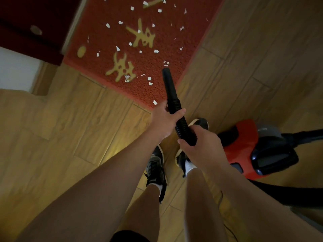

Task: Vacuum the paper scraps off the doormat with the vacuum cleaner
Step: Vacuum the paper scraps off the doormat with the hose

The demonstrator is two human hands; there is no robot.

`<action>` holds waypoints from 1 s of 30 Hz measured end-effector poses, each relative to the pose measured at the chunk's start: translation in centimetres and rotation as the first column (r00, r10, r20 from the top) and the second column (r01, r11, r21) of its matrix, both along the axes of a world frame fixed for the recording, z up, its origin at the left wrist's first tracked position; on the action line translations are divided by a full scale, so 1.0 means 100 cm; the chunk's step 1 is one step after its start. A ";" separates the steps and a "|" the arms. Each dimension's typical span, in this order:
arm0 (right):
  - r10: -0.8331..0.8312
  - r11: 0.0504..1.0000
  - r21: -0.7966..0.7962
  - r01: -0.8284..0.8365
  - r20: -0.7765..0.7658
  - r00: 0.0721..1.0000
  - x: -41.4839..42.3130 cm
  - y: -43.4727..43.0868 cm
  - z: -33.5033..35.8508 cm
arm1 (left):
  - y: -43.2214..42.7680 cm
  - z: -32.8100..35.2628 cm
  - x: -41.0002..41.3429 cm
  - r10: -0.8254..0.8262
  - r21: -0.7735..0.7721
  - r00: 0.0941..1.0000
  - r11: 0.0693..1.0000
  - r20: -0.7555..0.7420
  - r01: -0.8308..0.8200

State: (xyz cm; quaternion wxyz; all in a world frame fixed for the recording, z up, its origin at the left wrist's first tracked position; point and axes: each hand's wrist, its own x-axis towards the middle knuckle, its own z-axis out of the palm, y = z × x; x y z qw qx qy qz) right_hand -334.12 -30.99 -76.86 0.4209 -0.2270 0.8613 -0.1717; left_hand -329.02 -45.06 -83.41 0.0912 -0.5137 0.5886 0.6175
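gripping the black hose [180,117] with both hands, left hand [164,122] ahead of right hand [201,145]. nozzle [168,81] points up-frame over the red doormat [157,55], paper scraps [120,22] everywhere. red vacuum cleaner [244,147] sits right beside the shoes [155,165].

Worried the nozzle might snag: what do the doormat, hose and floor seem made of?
Doormat: red synthetic-looking pile, coarse matte grain, with gold characters. Hose: black plastic, ribbed and flexible, ending in a smooth, slightly glossy rigid tube. Floor: wood-grain planks with seams and a low sheen; laminate or tile, cannot tell.
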 end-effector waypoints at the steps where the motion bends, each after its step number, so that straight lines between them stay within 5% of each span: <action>1: 0.008 1.000 0.002 -0.008 0.001 1.000 -0.001 0.000 -0.002 | 0.002 -0.003 0.001 0.013 0.024 1.000 1.000 0.011 -0.013; 30: 0.200 0.957 0.167 -0.237 0.207 0.957 -0.027 -0.051 -0.033 | -0.006 -0.055 0.021 0.339 0.293 0.910 0.868 0.237 -0.400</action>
